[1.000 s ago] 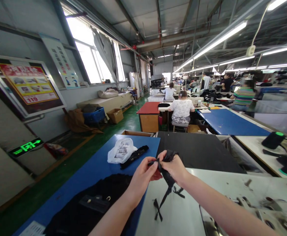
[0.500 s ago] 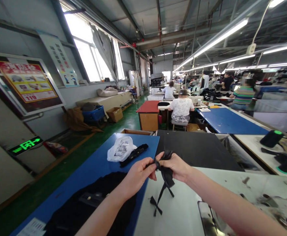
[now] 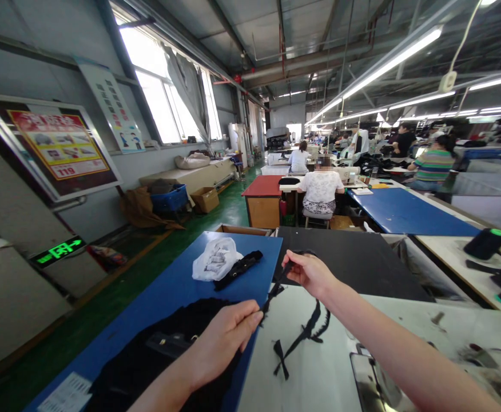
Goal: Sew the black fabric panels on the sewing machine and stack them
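A narrow black fabric strip (image 3: 274, 290) stretches between my two hands. My left hand (image 3: 229, 332), closed, pinches its lower end above the edge of the blue table. Higher up and to the right, my right hand (image 3: 310, 272) is closed on the strip's other part. More of the black material hangs beneath my right hand, over the pale machine table, ending in a small bow-like piece (image 3: 281, 360). Black cloth (image 3: 147, 355) with a metal fitting lies on the blue table under my left forearm.
A white plastic bag (image 3: 216, 258) and a black strap (image 3: 238, 270) lie on the blue table (image 3: 164, 280). Sewing machine parts (image 3: 368, 377) are at the lower right. Black thread cones (image 3: 485, 244) stand at the right. A seated person (image 3: 320, 191) is ahead.
My hands have moved apart, the left down and leftward, the right slightly right and up. The bunched black material is now drawn out between them, with loops hanging below.
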Tool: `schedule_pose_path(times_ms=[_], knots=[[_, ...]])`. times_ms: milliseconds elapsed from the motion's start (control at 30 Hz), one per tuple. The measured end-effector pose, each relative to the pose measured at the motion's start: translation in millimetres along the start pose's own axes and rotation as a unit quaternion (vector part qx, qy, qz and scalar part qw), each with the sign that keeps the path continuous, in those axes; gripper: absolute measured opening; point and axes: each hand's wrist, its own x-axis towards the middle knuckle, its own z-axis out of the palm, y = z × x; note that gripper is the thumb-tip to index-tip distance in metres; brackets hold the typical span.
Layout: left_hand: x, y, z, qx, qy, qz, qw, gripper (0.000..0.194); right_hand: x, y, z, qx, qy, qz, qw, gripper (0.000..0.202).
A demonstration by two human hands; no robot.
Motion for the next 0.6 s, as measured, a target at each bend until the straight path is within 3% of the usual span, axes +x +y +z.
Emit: schedule_pose_path(times_ms=[200,400,500,600], knots=[[-15,-37,24.6,-0.089,0.002,-0.04,0.995,0.043,-1,15,-4,0.005,-0.017,0.04,0.999,0.029],[-76,-73,20.5,-0.008,0.074,-0.124,0.989,0.044,13,-9,-11,-0.037,-0.02,0.043,0.998,0.019],[-113,-88,23.4,-0.002,0.08,-0.163,0.983,0.043,19,-9,8,-0.061,-0.047,0.049,0.996,0.017],[-148,-96,29.8,-0.016,0.094,-0.205,0.974,0.042,16,3,51,-0.091,-0.118,0.052,0.987,0.021]])
